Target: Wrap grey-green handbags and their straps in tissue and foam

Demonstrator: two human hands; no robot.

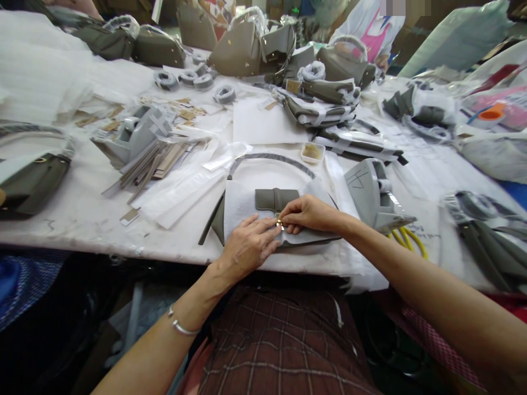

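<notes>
An olive-grey handbag [276, 198] lies at the table's front edge, its wrapped handle [274, 158] arching away from me. Pale protective sheet [241, 200] covers most of its front, leaving the flap tab bare. My right hand [302, 214] pinches a small gold metal clasp [279, 221] at the tab's lower end; the fingers partly hide it. Stretched flat over the sheet, my left hand [253, 237] has its fingertips beside the clasp.
Tape dispensers [366, 192] stand on both sides, with yellow-handled scissors [407, 241] at right. Cardboard strips [152, 164] lie left, and a small clear box [312, 153] sits behind the handbag. More bags [241, 52] crowd the back, where a person in a pink apron [373, 35] stands.
</notes>
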